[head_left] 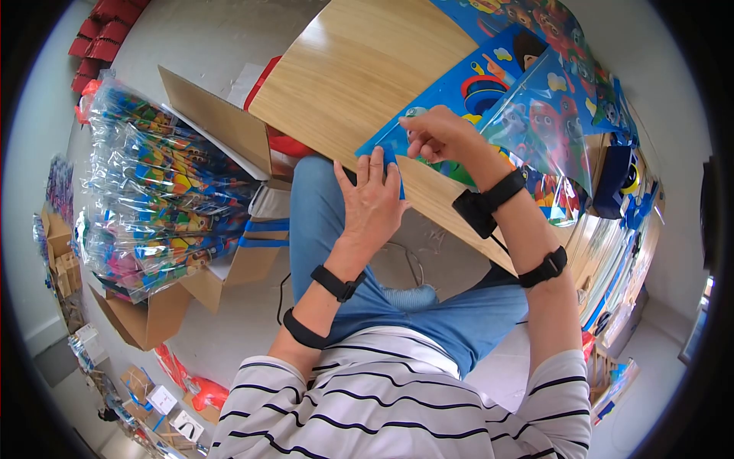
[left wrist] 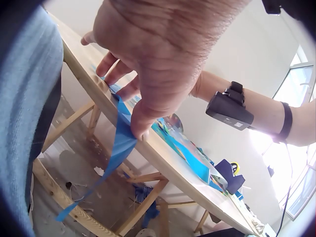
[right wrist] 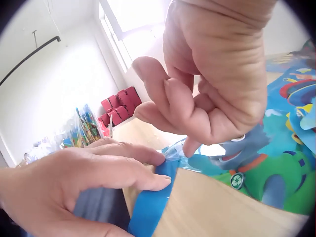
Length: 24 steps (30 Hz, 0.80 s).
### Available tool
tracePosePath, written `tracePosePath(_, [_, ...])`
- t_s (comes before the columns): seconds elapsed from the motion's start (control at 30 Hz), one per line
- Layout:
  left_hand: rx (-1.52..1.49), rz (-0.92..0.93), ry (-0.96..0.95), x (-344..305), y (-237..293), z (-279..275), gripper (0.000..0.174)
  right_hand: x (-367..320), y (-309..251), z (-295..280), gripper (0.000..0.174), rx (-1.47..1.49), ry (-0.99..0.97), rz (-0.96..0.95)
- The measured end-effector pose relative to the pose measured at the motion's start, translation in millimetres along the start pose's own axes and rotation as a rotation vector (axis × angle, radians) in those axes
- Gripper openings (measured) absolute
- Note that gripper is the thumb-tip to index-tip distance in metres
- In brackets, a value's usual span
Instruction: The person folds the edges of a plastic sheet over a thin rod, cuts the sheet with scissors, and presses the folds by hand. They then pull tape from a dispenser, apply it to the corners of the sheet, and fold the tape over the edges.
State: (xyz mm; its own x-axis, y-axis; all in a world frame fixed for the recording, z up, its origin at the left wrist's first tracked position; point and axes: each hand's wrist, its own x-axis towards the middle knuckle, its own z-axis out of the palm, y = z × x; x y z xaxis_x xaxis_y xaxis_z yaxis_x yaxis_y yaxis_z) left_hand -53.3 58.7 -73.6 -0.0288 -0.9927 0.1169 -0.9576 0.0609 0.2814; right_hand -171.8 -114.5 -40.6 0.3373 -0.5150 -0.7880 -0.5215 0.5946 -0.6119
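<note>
My left hand (head_left: 371,200) rests at the table edge, its fairly straight fingers pressing a blue plastic strip (right wrist: 154,205) onto the wood. The strip's tail (left wrist: 118,143) drops past the edge beside the thumb. Just right of it hovers my right hand (head_left: 451,138), fingers curled with nothing visible between them. In the right wrist view its lowest fingertip is right at the clear corner of a glossy cartoon-printed plastic sheet (right wrist: 271,177). That sheet, blue with cartoon figures, spreads to the right across the table (head_left: 359,69).
Left of my knee, an open cardboard box (head_left: 218,130) is stuffed with cartoon-printed items in clear plastic (head_left: 164,191). More printed sheets (head_left: 562,115) lie farther along the table, near a dark blue box-like thing (head_left: 615,180). Red boxes (head_left: 107,42) are stacked on the far floor.
</note>
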Motion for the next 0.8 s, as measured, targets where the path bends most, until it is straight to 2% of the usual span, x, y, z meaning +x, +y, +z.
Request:
tracePosePath(0.17, [-0.012, -0.012, -0.042, -1, 0, -1, 0.067, -4, 5, 2, 0.027, -0.296, 0.213, -0.242])
tracePosePath(0.27, [-0.007, -0.012, -0.044, 0, 0, 0, 0.067, 18, 21, 22, 0.027, -0.612, 0.438, -0.508])
tracePosePath(0.37, [-0.013, -0.004, -0.011, -1, 0, 2, 0.068, 28, 23, 45, 0.029, -0.820, 0.586, -0.452])
tracePosePath(0.47, [-0.023, 0.003, 0.007, -1, -2, 3, 0.068, 35, 28, 48, 0.030, -0.926, 0.644, -0.426])
tracePosePath(0.57, [-0.028, -0.002, -0.002, -2, -2, 2, 0.068, 29, 27, 39, 0.030, -0.847, 0.608, -0.384])
tracePosePath(0.67, [-0.023, -0.009, -0.016, -2, -3, 3, 0.067, 30, 23, 31, 0.029, -0.844, 0.671, -0.342])
tracePosePath(0.8, [-0.027, -0.016, -0.020, -3, -2, 2, 0.067, 27, 18, 38, 0.027, -0.779, 0.618, -0.374])
